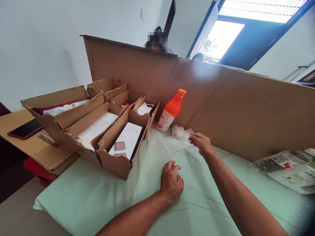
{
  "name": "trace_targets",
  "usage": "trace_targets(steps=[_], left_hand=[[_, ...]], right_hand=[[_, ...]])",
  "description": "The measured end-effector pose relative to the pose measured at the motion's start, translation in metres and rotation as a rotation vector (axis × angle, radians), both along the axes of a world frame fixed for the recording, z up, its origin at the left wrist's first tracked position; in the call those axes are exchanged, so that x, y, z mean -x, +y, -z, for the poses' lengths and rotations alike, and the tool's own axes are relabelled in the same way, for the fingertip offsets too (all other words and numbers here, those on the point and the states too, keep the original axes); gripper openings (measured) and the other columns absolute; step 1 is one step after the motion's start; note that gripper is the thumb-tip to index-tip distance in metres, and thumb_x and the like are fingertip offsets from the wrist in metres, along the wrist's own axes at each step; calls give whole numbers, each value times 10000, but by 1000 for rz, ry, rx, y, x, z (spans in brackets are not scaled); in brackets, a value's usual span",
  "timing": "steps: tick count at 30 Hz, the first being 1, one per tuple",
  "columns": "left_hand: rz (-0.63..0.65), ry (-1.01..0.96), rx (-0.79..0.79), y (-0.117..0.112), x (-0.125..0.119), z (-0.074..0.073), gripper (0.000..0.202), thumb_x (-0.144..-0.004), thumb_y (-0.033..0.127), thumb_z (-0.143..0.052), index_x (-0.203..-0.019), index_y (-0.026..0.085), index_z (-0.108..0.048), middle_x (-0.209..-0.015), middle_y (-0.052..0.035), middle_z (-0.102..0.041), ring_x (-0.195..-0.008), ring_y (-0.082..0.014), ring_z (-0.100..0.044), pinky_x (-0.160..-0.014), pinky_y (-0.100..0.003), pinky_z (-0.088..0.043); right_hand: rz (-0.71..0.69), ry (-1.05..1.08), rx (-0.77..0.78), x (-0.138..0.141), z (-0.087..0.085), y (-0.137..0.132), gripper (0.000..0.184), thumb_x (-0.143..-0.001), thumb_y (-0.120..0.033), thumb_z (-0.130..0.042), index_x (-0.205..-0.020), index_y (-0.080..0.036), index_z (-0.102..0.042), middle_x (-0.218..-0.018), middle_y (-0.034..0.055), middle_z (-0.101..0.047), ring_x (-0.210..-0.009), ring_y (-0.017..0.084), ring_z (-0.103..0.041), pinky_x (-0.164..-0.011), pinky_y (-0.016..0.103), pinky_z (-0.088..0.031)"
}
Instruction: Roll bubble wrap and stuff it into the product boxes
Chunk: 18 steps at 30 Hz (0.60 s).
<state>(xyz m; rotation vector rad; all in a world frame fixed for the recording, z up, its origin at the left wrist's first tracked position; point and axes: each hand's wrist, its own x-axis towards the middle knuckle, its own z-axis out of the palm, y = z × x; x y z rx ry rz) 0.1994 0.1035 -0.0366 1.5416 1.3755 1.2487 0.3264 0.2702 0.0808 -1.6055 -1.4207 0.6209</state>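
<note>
My left hand [172, 182] rests on the pale green cloth [147, 200]. Its fingers are loosely curled and a little apart, with nothing in them. Farther forward, my right hand [201, 143] has its fingertips pinched together at the right edge of a clear bubble wrap sheet [169, 145]. On that sheet sits a crumpled, whitish translucent wad [179, 132], just left of my right fingertips. An orange bottle [173, 106] with an orange cap and a pale label stands behind the wad, close to the cardboard wall.
Cardboard compartments [115, 165] at left hold white boxes [126, 139], bubble wrap [97, 126] and other items. A phone [26, 128] lies on a cardboard box [59, 159] beyond them. Tall cardboard [197, 88] closes the back. Clear plastic packaging [287, 170] lies right. A person's head [157, 41] shows behind.
</note>
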Motion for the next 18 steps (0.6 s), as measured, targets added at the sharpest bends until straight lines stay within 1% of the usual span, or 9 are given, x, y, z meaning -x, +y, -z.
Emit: trace_targets(steps=[2, 4, 7, 9, 11, 13, 15, 17, 18], left_hand=[[4, -1, 3, 0, 0, -1, 461, -698, 51, -540, -1122, 145, -694, -1299, -149, -600, -1261, -283, -541, -1141, -414, -409], [9, -2, 6, 0, 0, -1, 462, -698, 48, -538, -1119, 155, -695, -1308, -140, -597, -1263, -281, -538, -1150, -417, -400], [15, -2, 17, 1, -1, 0, 466, -703, 46, -535, -1128, 162, -689, -1329, -138, -591, -1268, -287, -534, -1159, -433, -394], [19, -1, 26, 1, -1, 2, 470, -703, 49, -543, -1137, 158, -687, -1336, -143, -591, -1265, -294, -537, -1159, -440, -397], [27, 5, 33, 2, -2, 3, 480, -697, 53, -552, -1148, 150, -686, -1345, -149, -589, -1263, -300, -539, -1159, -442, -396], [38, 14, 33, 2, -2, 4, 483, -699, 61, -554, -1157, 138, -684, -1350, -158, -586, -1260, -307, -539, -1152, -447, -398], [50, 21, 30, 2, -1, 4, 484, -705, 72, -553, -1168, 132, -680, -1358, -160, -582, -1255, -311, -537, -1140, -454, -405], [61, 25, 36, 2, -1, 3, 480, -707, 83, -552, -1167, 138, -680, -1359, -155, -583, -1248, -312, -537, -1124, -457, -415], [66, 28, 41, 2, 0, 2, 480, -708, 87, -552, -1166, 143, -681, -1362, -151, -582, -1246, -312, -536, -1118, -459, -419]], right_hand=[[-29, -15, -21, 12, -10, 3, 202, -685, -365, -680, -742, -173, -656, -581, 45, -657, -479, 142, -568, -465, 258, -415], [-87, -20, -55, 34, -27, 9, 207, -708, -340, -672, -819, -169, -706, -690, 59, -712, -581, 155, -624, -541, 270, -477], [-296, -114, -137, 90, -62, 19, 241, -726, -338, -705, -908, -190, -761, -911, 62, -768, -800, 188, -683, -699, 292, -533], [-576, -369, -212, 136, -85, 25, 272, -792, -315, -655, -1003, -192, -775, -1010, 59, -774, -889, 200, -689, -783, 310, -533], [-765, -654, -203, 180, -104, 31, 312, -851, -281, -606, -1109, -203, -763, -1060, 48, -774, -925, 188, -695, -822, 298, -514], [-819, -968, -138, 215, -117, 35, 298, -872, -261, -599, -1114, -238, -770, -1029, 27, -780, -933, 186, -701, -813, 285, -493], [-815, -1187, -81, 237, -124, 40, 237, -836, -252, -658, -1026, -270, -798, -949, 9, -784, -929, 204, -707, -790, 287, -479], [-874, -1273, -54, 249, -126, 44, 240, -786, -217, -711, -993, -292, -806, -901, -6, -782, -911, 209, -711, -774, 285, -474], [-933, -1284, -42, 252, -125, 46, 283, -778, -194, -714, -1025, -299, -802, -902, -11, -782, -896, 202, -711, -766, 279, -475]])
